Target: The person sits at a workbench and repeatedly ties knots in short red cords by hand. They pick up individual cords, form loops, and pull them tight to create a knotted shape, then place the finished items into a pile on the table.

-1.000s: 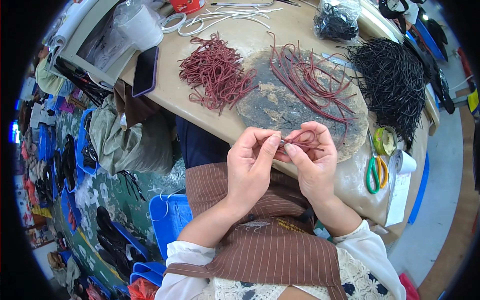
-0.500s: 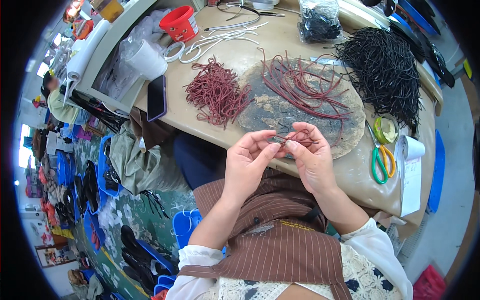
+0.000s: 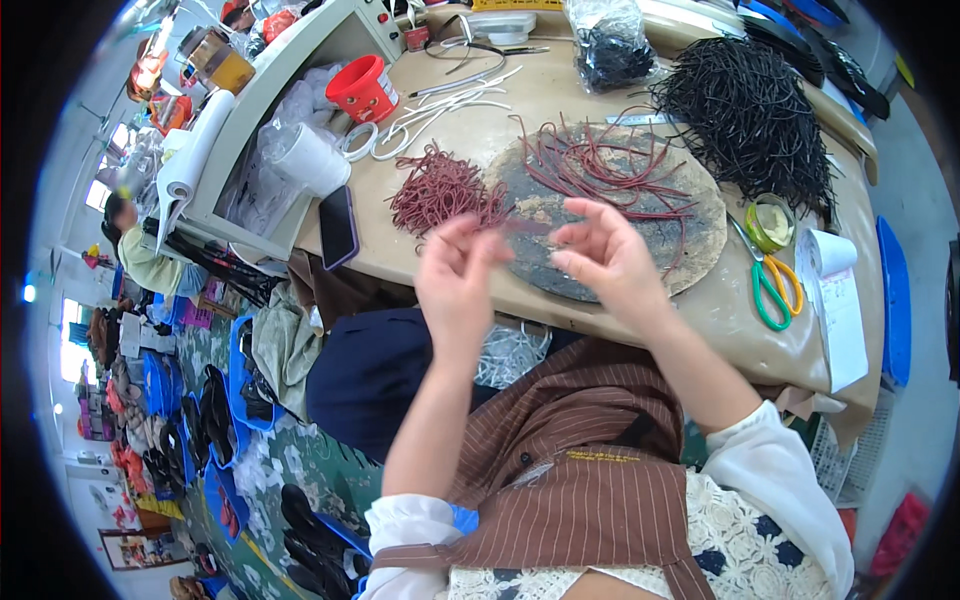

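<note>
Head view, looking down from above at a cluttered tan desk (image 3: 560, 95) with a person seated at its near edge, wearing a brown striped apron over white sleeves.

Both hands are raised above the desk's near edge, a little apart. The left hand (image 3: 455, 280) has its fingers bent and drawn toward the thumb, pinching one end of a thin dark red cord (image 3: 528, 226). The right hand (image 3: 605, 255) is loosely curled, fingertips pointing left; the cord runs across to it, but motion blur hides whether its fingers actually grip it.

Directly beyond the hands lies a round dark work mat (image 3: 690, 240), worn and crusted, with loose dark red cords (image 3: 600, 165) scattered over it. Just left of the mat sits a tangled pile of red cords (image 3: 440, 190). At the far right is a large heap of black cords (image 3: 745, 115).

On the right, near the mat's edge, are green and yellow scissors (image 3: 768, 285), a roll of yellowish tape (image 3: 768, 222) and a slip of white paper (image 3: 840, 300).

On the left, a dark phone (image 3: 338, 226) lies at the desk's near edge. Farther back are a white cup (image 3: 308, 160), a red cup (image 3: 362, 90) and a few white cords (image 3: 445, 100).

A clear bag of black pieces (image 3: 608, 45) stands at the far side.
</note>
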### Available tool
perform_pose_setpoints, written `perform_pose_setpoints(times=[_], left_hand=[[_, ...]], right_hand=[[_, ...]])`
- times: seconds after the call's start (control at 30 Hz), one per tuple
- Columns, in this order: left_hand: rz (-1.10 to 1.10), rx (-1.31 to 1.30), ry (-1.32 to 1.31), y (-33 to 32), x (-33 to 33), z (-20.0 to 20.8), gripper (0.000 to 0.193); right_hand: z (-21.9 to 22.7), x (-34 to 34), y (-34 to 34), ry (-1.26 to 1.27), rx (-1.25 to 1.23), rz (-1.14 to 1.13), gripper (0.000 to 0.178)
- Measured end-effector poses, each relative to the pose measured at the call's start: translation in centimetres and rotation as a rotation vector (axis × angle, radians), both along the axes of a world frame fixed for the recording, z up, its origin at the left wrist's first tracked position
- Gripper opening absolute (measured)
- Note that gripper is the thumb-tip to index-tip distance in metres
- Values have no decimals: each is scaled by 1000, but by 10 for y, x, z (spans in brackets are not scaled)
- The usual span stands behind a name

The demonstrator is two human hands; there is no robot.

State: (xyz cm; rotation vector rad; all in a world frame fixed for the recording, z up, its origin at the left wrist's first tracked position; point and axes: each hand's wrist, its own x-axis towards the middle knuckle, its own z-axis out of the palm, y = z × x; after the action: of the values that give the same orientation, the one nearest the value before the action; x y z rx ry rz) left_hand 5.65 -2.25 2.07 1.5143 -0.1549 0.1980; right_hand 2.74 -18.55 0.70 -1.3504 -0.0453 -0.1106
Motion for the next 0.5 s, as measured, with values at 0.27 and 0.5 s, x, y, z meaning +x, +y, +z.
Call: perform_pose_setpoints(times=[0.27, 0.5], left_hand=[[431, 920, -379, 46, 100, -56, 41], [41, 731, -379, 9, 25, -47, 17]], right_hand=[[-14, 99, -25, -82, -845, -172, 25], [-44, 145, -34, -77, -1277, -131, 11]])
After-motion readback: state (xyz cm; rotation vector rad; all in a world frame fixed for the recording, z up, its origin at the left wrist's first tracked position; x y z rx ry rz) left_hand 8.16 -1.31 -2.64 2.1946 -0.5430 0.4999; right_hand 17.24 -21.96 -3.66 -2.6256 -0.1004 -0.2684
